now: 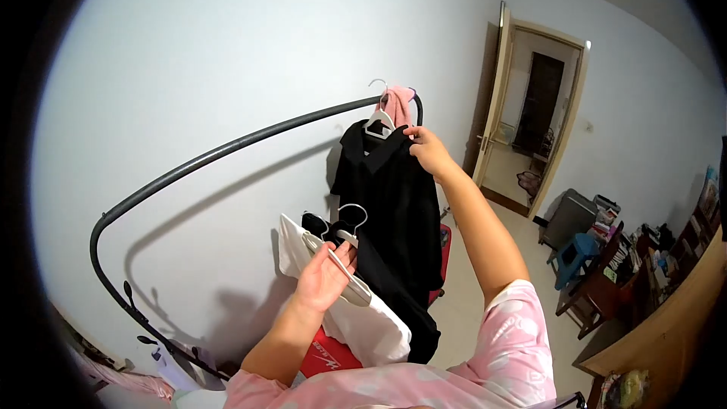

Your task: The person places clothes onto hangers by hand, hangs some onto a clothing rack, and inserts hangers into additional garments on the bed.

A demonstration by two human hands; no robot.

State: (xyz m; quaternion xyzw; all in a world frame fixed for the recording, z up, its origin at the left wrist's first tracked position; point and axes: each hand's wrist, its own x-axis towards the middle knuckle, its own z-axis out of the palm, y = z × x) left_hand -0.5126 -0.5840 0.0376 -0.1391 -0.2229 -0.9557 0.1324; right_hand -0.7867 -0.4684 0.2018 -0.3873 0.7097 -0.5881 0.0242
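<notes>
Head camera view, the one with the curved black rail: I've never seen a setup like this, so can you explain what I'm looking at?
There is no machine here, just a person's two bare hands. The one picture comes from a camera worn on the head, looking forward and down, so the arms reach away from you. The rail belongs to a clothes rack by the wall. A black garment on a hanger hangs at its far end, near a pink cloth. The right hand pinches that garment near its shoulder. Lower down, the left hand holds white hangers, with a white garment hanging below.
</notes>
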